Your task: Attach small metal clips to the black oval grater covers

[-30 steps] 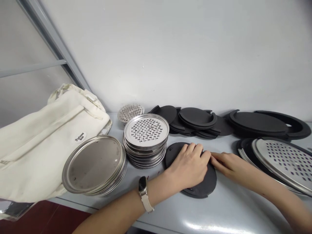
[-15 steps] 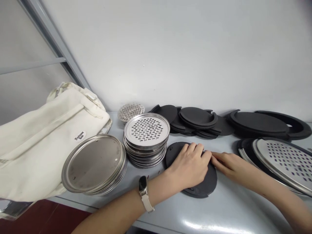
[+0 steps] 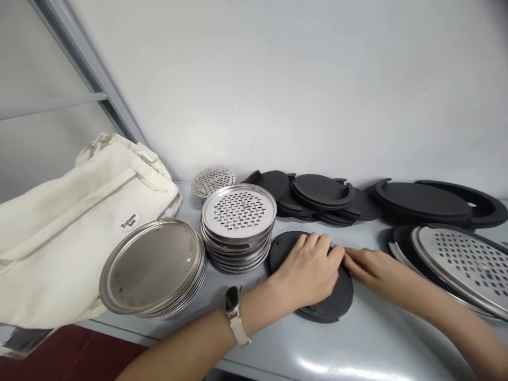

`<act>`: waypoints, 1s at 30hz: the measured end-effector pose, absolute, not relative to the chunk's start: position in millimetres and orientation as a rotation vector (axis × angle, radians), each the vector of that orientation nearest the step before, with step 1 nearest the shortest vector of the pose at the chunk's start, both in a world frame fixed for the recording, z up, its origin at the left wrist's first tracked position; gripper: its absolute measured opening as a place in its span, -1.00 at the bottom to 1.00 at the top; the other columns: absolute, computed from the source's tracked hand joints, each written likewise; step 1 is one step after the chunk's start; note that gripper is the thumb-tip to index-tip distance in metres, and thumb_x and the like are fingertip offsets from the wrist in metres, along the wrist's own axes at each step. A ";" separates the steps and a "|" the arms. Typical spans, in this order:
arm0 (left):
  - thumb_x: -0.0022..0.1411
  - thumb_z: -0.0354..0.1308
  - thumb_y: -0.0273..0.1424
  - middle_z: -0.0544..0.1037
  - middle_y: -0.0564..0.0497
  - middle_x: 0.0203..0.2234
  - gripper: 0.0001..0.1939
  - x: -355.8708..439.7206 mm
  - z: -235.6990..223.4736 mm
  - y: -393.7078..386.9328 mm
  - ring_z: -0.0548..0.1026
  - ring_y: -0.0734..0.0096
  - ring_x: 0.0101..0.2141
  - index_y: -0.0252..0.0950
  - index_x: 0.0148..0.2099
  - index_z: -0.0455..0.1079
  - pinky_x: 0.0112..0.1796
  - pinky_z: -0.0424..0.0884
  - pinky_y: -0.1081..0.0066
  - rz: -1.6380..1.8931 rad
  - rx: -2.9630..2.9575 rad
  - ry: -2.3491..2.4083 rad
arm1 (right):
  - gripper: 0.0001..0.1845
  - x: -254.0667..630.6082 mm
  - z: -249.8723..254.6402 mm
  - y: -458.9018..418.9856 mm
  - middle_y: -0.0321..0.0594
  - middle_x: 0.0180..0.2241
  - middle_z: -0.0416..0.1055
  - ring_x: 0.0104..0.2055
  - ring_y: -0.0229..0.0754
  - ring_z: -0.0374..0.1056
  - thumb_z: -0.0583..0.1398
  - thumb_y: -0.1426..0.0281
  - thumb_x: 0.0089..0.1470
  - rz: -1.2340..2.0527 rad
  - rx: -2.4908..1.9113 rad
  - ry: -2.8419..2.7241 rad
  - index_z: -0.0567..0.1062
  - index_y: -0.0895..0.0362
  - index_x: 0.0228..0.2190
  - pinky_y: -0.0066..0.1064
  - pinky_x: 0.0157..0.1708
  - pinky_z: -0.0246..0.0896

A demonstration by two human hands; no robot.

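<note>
A round black disc (image 3: pixel 339 301) lies flat on the grey table, with a small hole near its upper left rim. My left hand (image 3: pixel 311 270), with a watch on the wrist, rests across it; the fingers curl closed at its upper right edge. My right hand (image 3: pixel 365 264) meets them there, thumb and fingers pinched at the disc's rim. The fingertips of both hands hide what lies between them. Left of the disc stands a stack of metal plates topped by a perforated grater plate (image 3: pixel 239 211). Farther left is a stack of plain round metal plates (image 3: pixel 153 267).
Black round holders (image 3: pixel 323 191) lie overlapped along the wall, with larger black ones (image 3: pixel 424 201) to their right. A small grater disc (image 3: pixel 212 181) sits behind the stacks. Large perforated plates (image 3: pixel 472 259) rest at the right. A cream bag (image 3: pixel 79 233) covers the table's left end.
Both hands keep the same grip on the black disc. Only the camera view has shifted very slightly.
</note>
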State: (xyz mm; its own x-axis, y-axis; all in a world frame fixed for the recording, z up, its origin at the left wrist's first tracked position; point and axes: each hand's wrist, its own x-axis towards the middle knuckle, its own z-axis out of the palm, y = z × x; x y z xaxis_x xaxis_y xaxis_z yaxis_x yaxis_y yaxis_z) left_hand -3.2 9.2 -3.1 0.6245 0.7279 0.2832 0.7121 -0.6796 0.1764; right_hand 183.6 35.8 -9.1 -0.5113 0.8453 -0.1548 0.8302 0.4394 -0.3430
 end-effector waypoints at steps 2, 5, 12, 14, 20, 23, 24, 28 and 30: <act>0.28 -0.09 -0.48 0.34 -0.12 -0.22 -0.81 -3.0 -2.0 9.2 0.32 0.22 -0.14 -0.37 -0.09 0.27 -0.13 0.30 0.26 0.520 2.783 1.238 | -0.65 184.1 -9.7 36.0 -0.22 -0.64 0.34 -0.63 -0.18 0.26 -0.11 0.37 0.22 0.577 -1.527 -2.637 0.29 0.09 -0.54 -0.35 -0.55 -0.01; 0.29 -0.10 -0.48 0.34 -0.12 -0.21 -0.80 -3.0 -0.8 9.1 0.31 0.22 -0.14 -0.37 -0.07 0.26 -0.13 0.31 0.26 0.511 2.776 1.233 | -0.65 184.7 -11.1 36.4 -0.20 -0.63 0.37 -0.61 -0.18 0.28 -0.11 0.36 0.22 0.590 -1.526 -2.625 0.31 0.09 -0.53 -0.36 -0.54 0.01; 0.29 -0.10 -0.47 0.34 -0.11 -0.21 -0.80 -3.3 -0.9 8.7 0.31 0.22 -0.14 -0.36 -0.08 0.26 -0.13 0.30 0.27 0.512 2.769 1.236 | -0.62 188.7 -20.1 39.8 -0.21 -0.65 0.36 -0.64 -0.20 0.25 -0.13 0.30 0.21 0.595 -1.505 -2.616 0.28 0.09 -0.56 -0.37 -0.58 -0.01; 0.29 -0.10 -0.47 0.34 -0.11 -0.21 -0.80 -3.5 -1.3 8.7 0.31 0.22 -0.15 -0.36 -0.08 0.26 -0.13 0.30 0.27 0.513 2.771 1.241 | -0.62 189.6 -21.7 40.3 -0.23 -0.66 0.33 -0.65 -0.21 0.23 -0.13 0.28 0.21 0.585 -1.498 -2.619 0.27 0.09 -0.56 -0.37 -0.59 -0.02; 0.28 -0.10 -0.48 0.34 -0.13 -0.21 -0.81 -3.8 -3.3 9.6 0.31 0.22 -0.15 -0.37 -0.09 0.27 -0.14 0.30 0.27 0.536 2.786 1.233 | -0.63 190.6 -23.2 39.9 -0.24 -0.64 0.33 -0.64 -0.22 0.22 -0.13 0.28 0.21 0.599 -1.511 -2.626 0.26 0.09 -0.55 -0.36 -0.58 -0.03; 0.28 -0.10 -0.49 0.34 -0.13 -0.22 -0.80 -3.7 -4.3 9.6 0.31 0.21 -0.15 -0.38 -0.09 0.27 -0.14 0.30 0.27 0.541 2.790 1.232 | -0.62 191.7 -24.3 39.7 -0.26 -0.64 0.32 -0.63 -0.23 0.21 -0.12 0.26 0.23 0.622 -1.531 -2.613 0.25 0.09 -0.56 -0.37 -0.57 -0.03; 0.28 -0.10 -0.48 0.34 -0.13 -0.22 -0.80 -3.6 -4.4 9.5 0.31 0.21 -0.15 -0.38 -0.09 0.27 -0.14 0.30 0.27 0.539 2.791 1.230 | -0.61 192.1 -24.6 39.6 -0.26 -0.65 0.32 -0.63 -0.23 0.20 -0.13 0.26 0.23 0.624 -1.535 -2.609 0.25 0.09 -0.56 -0.37 -0.57 -0.03; 0.28 -0.10 -0.48 0.33 -0.13 -0.22 -0.81 -3.1 -4.0 9.1 0.31 0.21 -0.15 -0.38 -0.09 0.27 -0.15 0.30 0.26 0.537 2.791 1.226 | -0.62 192.3 -24.2 39.4 -0.27 -0.65 0.30 -0.63 -0.24 0.19 -0.12 0.27 0.24 0.616 -1.523 -2.605 0.26 0.09 -0.55 -0.37 -0.57 -0.03; 0.28 -0.09 -0.48 0.33 -0.13 -0.22 -0.81 -2.9 -3.7 9.2 0.31 0.21 -0.15 -0.37 -0.10 0.27 -0.14 0.30 0.27 0.537 2.788 1.227 | -0.63 191.2 -23.1 39.5 -0.28 -0.65 0.29 -0.64 -0.24 0.19 -0.11 0.28 0.23 0.604 -1.519 -2.605 0.26 0.09 -0.56 -0.37 -0.57 -0.03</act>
